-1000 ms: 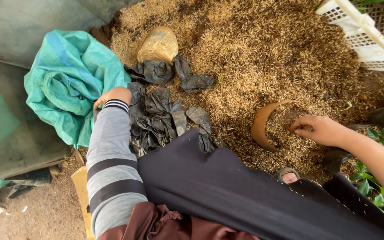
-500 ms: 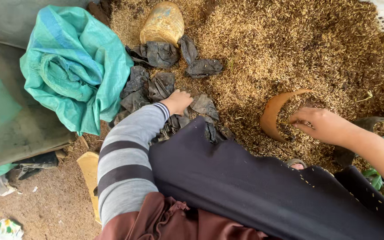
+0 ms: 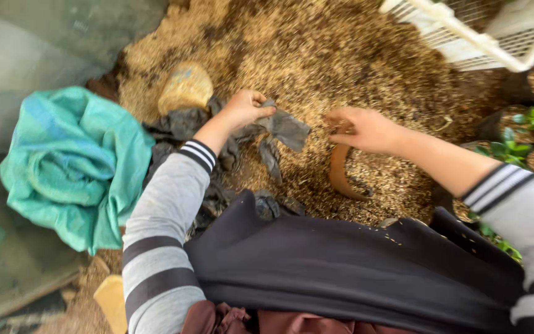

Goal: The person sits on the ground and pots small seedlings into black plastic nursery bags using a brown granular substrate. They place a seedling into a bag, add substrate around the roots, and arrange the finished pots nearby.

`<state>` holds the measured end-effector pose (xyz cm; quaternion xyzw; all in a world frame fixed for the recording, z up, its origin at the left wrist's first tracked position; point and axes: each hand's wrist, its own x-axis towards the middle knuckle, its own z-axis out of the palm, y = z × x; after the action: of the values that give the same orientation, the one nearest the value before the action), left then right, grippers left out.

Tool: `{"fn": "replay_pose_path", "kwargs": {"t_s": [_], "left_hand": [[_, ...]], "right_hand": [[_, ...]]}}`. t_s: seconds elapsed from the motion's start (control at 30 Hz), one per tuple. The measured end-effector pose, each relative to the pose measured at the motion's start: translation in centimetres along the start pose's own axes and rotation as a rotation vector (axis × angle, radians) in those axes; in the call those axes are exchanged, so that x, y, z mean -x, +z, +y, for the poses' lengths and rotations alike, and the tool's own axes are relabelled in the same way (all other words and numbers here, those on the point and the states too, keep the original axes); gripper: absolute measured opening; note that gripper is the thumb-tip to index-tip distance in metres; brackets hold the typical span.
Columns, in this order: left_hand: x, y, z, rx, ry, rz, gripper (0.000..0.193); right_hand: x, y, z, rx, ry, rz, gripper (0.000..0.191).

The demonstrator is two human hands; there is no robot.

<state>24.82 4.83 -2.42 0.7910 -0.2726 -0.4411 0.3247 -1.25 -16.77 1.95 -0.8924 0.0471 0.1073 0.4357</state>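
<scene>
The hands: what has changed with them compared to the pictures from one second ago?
The left hand moved from the pile of black bags and now lifts one black bag over the husks. The right hand moved up toward that bag, above the brown scoop. The green sack and the white crate lie as before.

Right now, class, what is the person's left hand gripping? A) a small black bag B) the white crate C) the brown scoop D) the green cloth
A: the left hand is closed on a small black bag, lifted over the husk pile.
</scene>
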Motion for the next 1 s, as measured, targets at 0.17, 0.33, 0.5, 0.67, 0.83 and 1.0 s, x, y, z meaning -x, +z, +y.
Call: {"fn": "replay_pose_path", "kwargs": {"t_s": [0.17, 0.33, 0.5, 0.67, 0.83, 1.0], "left_hand": [[-0.6, 4.5, 5.5, 0.272, -0.097, -0.094, 0.034], [0.9, 8.0, 8.4, 0.003, 0.12, 0.234, 0.06], [1.4, 11.4, 10.7, -0.205, 0.475, 0.261, 0.069], [0.9, 10.0, 10.5, -0.216, 0.289, 0.23, 0.049], [2.1, 10.6, 10.0, -0.706, 0.824, 0.292, 0.046], [2.6, 8.5, 9.4, -1.042, 1.018, 0.208, 0.029]], "right_hand": [[-0.4, -1.9, -1.0, -0.036, 0.116, 0.136, 0.055], [0.5, -3.1, -1.1, 0.011, 0.395, 0.247, 0.023], [0.0, -2.9, -1.8, -0.057, 0.231, 0.269, 0.017], [0.6, -3.7, -1.9, 0.118, 0.353, 0.23, 0.014], [-0.2, -5.7, -0.7, 0.191, 0.413, 0.313, 0.015], [-2.1, -6.7, -0.8, -0.107, 0.332, 0.279, 0.027]]}}
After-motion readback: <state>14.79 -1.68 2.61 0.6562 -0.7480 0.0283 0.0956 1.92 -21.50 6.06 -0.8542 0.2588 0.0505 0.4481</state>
